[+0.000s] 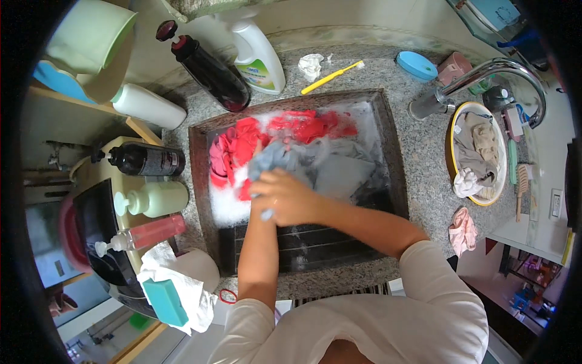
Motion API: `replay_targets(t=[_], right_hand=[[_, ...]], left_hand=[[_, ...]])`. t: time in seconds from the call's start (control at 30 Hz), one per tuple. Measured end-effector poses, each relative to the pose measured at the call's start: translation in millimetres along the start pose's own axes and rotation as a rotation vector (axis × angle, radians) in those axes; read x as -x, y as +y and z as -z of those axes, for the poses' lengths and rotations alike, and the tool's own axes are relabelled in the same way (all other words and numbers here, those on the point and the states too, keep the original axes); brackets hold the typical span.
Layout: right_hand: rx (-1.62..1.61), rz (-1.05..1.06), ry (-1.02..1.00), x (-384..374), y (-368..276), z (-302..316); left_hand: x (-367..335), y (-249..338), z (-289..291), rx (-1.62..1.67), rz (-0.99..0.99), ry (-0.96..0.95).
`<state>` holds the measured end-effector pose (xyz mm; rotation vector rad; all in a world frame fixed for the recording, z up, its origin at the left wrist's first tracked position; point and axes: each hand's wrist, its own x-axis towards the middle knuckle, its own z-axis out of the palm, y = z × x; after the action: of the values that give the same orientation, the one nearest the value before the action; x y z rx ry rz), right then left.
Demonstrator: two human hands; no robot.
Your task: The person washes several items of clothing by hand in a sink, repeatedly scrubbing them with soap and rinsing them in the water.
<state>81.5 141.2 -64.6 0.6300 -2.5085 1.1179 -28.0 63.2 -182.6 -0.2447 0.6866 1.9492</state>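
Note:
In the sink (397, 176) a bunched blue-grey cloth (276, 159) is between my hands, raised over soapy water. My right hand (282, 197) crosses over my left wrist, its fingers curled round the cloth, and a bit of cloth pokes out below it. Behind it my left hand (258, 149) is mostly hidden; it seems closed on the same cloth. Wet red garments (303, 125) lie in the suds at the sink's far side, and white foam (227, 206) gathers at the left. More of the grey cloth (344, 176) spreads in the water to the right.
A chrome faucet (427, 103) stands right of the sink, beside a yellow-rimmed basin (451, 148) of clothes. A pink cloth (462, 232) lies on the counter. Behind the sink are a dark pump bottle (212, 73), a white spray bottle (259, 57) and a yellow brush (330, 77). Several bottles line the left.

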Motion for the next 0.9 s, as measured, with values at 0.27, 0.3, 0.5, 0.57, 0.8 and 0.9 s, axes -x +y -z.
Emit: replay_targets(t=[0.27,0.3,0.5,0.57,0.8,0.9], right_hand=[[0.298,-0.051,0.328,3.1,27.8,-15.4],[0.305,-0.079,0.393,2.1,28.9,-17.7],[0.175,-0.404,0.480,46.4,59.8,21.9],[0.137,-0.423,0.380,57.9,50.9,41.8],[-0.550,-0.587,-0.071,75.8,4.6,112.3],[-0.559,-0.617,0.264,66.1,-14.8,109.5]], left_hand=[[6.9,-34.9,8.4,-1.193,-0.590,-0.019],[10.4,-34.7,10.5,-1.454,-0.693,0.053],[47.5,-26.0,-93.8,-0.314,-0.137,0.203],[60.1,-11.9,-101.7,-0.402,-0.116,0.148],[110.9,28.9,-148.5,-0.743,-0.117,-0.138],[115.4,24.2,-176.2,-0.794,0.008,-0.359]])
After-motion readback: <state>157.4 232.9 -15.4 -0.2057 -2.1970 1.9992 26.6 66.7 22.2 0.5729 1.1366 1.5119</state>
